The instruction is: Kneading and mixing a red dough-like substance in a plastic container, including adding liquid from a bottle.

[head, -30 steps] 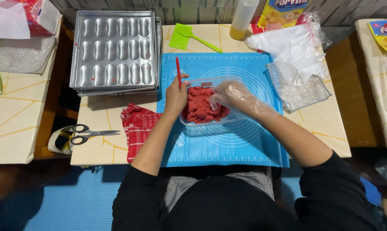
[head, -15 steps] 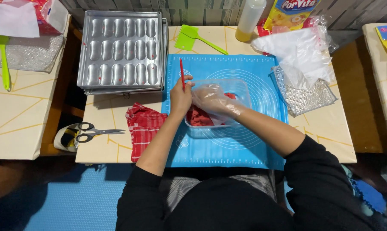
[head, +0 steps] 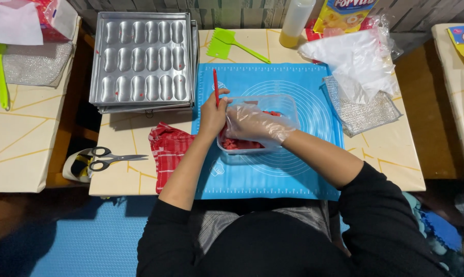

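A clear plastic tub point(head: 285, 105) of red dough sits on a blue silicone mat point(head: 273, 164). My left hand point(head: 212, 114) holds a thin red tool point(head: 215, 84) upright at the tub's left rim. My right hand point(head: 252, 124), in a clear plastic glove, reaches across into the tub, its fingers on the red dough point(head: 237, 144). The gloved hand hides most of the dough.
A metal baking tray point(head: 142, 59) with oblong moulds lies at the back left. A red checked cloth point(head: 166, 151) and scissors point(head: 109, 158) lie left of the mat. A green scraper point(head: 229, 41), a bottle point(head: 296, 20), plastic bags point(head: 357, 59) and a mesh pad point(head: 362, 110) are behind and right.
My gloved right hand has moved left across the tub toward my left hand. The view has also shifted a little, so the table sits lower in the frame.
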